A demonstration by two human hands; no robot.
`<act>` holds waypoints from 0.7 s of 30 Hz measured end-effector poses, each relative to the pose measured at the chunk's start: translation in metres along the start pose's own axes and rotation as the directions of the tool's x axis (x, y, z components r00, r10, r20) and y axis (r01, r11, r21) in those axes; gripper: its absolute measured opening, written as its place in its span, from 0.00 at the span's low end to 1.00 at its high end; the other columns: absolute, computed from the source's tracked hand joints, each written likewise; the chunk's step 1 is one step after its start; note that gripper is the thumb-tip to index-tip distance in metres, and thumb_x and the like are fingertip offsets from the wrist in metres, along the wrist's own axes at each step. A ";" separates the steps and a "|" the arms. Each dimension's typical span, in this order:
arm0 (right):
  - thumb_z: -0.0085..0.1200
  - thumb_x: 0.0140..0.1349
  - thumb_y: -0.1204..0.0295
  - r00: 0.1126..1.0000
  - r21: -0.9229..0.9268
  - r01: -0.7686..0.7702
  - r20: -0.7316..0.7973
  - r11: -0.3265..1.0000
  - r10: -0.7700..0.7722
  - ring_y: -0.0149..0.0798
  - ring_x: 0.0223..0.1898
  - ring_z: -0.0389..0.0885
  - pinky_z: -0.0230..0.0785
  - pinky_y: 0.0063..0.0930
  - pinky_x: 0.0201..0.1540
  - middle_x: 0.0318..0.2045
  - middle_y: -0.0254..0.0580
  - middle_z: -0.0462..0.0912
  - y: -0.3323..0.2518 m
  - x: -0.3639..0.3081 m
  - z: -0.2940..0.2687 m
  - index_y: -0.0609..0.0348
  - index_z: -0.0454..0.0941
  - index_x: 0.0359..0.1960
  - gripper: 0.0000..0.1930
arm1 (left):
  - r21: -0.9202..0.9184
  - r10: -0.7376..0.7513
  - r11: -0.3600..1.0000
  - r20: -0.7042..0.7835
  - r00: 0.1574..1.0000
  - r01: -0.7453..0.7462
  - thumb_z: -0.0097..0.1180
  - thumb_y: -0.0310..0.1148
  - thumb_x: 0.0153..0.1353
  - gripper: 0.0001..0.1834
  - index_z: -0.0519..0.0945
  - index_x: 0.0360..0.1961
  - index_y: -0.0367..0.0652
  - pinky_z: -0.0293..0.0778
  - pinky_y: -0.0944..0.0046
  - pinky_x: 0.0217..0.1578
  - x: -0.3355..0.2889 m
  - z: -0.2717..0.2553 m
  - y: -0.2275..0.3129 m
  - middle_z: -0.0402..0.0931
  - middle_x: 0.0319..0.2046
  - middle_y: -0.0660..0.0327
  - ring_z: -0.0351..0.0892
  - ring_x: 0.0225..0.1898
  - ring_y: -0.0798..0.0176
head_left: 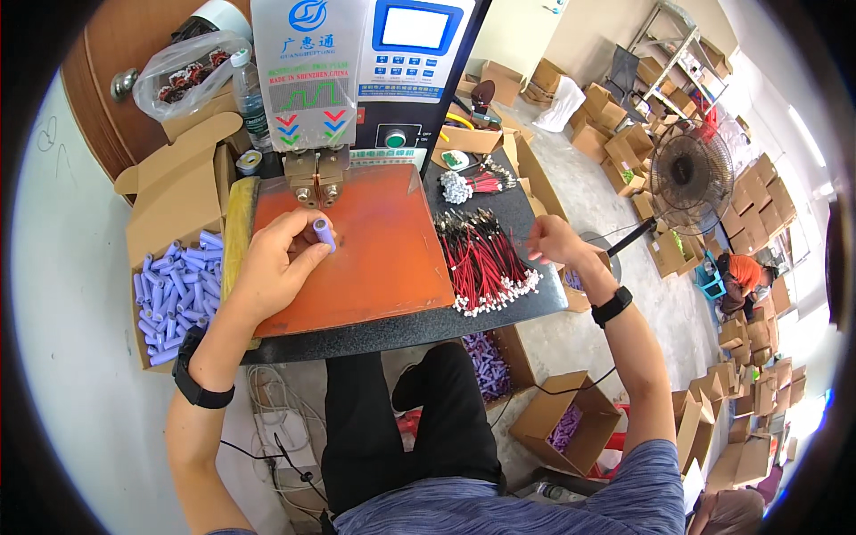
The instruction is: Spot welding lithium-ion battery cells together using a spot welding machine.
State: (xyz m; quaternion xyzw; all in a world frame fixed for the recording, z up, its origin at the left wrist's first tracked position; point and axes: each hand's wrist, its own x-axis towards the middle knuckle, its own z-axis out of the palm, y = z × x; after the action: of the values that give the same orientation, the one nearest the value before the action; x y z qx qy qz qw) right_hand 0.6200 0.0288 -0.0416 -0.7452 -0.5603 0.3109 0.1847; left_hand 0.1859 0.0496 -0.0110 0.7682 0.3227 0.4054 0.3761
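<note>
Between the thumb and fingers of my left hand [283,265] is a purple cylindrical battery cell [325,234], tilted, one end facing up. It sits over an orange board [383,259], just below the two metal electrodes [317,191] of a spot welder [312,80]. My right hand [555,242] is at the right edge of the black table, beside a pile of red and black wire leads [481,254] with white connectors. Its fingers are bent together; whatever thin thing they may pinch is too small to make out.
An open carton of purple cells [178,294] stands left of the board. More leads with white ends [477,183] lie behind the pile. A bottle [250,98] stands by the welder. Cartons [566,419], a fan [687,169] and another person [744,272] are to the right.
</note>
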 end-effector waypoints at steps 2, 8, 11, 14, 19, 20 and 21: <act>0.48 0.51 0.82 0.997 -0.063 0.047 -0.060 0.997 -0.051 0.33 0.24 0.80 0.73 0.25 0.27 0.21 0.40 0.81 0.000 -0.001 -0.007 0.64 0.75 0.23 0.03 | -0.020 -0.004 1.000 0.003 1.000 0.004 0.54 0.21 0.55 0.11 0.73 0.41 0.36 0.73 0.67 0.38 0.000 0.002 0.002 0.77 0.36 0.58 0.79 0.37 0.65; 0.53 0.52 0.79 0.947 -0.070 0.196 -0.244 0.978 -0.207 0.29 0.21 0.78 0.68 0.22 0.25 0.20 0.38 0.81 -0.031 -0.027 -0.015 0.64 0.77 0.25 0.01 | -0.010 0.017 1.000 -0.014 1.000 -0.017 0.55 0.22 0.55 0.11 0.74 0.41 0.37 0.73 0.68 0.37 -0.002 0.002 -0.001 0.77 0.35 0.58 0.79 0.36 0.65; 0.54 0.55 0.78 0.923 0.134 0.334 -0.247 0.933 -0.295 0.25 0.20 0.75 0.65 0.19 0.23 0.18 0.33 0.78 -0.045 -0.039 -0.011 0.64 0.77 0.26 0.03 | 0.041 0.003 0.999 -0.007 1.000 -0.003 0.54 0.22 0.56 0.12 0.74 0.43 0.37 0.73 0.69 0.38 -0.001 0.000 0.002 0.76 0.36 0.59 0.78 0.37 0.67; 0.52 0.59 0.78 0.902 0.234 0.426 -0.189 0.874 -0.388 0.22 0.22 0.72 0.63 0.16 0.25 0.19 0.29 0.75 -0.076 -0.056 0.003 0.63 0.72 0.28 0.03 | 0.079 0.015 0.997 -0.028 0.999 -0.013 0.55 0.23 0.56 0.12 0.75 0.43 0.38 0.73 0.67 0.37 -0.002 -0.001 -0.001 0.75 0.35 0.59 0.77 0.35 0.65; 0.46 0.64 0.77 0.887 0.487 0.409 -0.014 0.772 -0.461 0.24 0.27 0.75 0.62 0.15 0.31 0.24 0.33 0.78 -0.122 -0.074 0.037 0.61 0.70 0.36 0.01 | 0.136 0.114 0.985 -0.082 0.990 -0.102 0.57 0.27 0.54 0.13 0.76 0.42 0.40 0.73 0.63 0.35 -0.001 0.000 0.001 0.75 0.32 0.56 0.77 0.32 0.59; 0.46 0.64 0.78 0.847 0.490 0.471 -0.020 0.733 -0.531 0.24 0.27 0.75 0.63 0.16 0.31 0.25 0.34 0.78 -0.125 -0.068 0.048 0.63 0.72 0.40 0.05 | 0.156 0.085 0.985 -0.078 0.993 -0.072 0.57 0.28 0.54 0.13 0.77 0.43 0.41 0.72 0.62 0.37 -0.002 0.000 0.001 0.75 0.32 0.56 0.77 0.34 0.57; 0.45 0.63 0.80 0.840 0.474 0.496 -0.049 0.728 -0.540 0.24 0.26 0.75 0.65 0.16 0.31 0.25 0.35 0.79 -0.135 -0.069 0.056 0.66 0.74 0.42 0.08 | 0.164 0.083 0.984 -0.091 0.992 -0.067 0.57 0.28 0.54 0.13 0.77 0.43 0.41 0.72 0.62 0.37 -0.002 0.001 0.001 0.75 0.32 0.56 0.77 0.34 0.57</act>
State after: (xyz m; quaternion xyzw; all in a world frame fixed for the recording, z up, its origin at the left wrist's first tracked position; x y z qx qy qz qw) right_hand 0.4728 0.0005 0.0186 -0.4765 -0.6615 0.4067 0.4122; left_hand 0.1855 0.0470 -0.0113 0.7868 0.3433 0.4290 0.2811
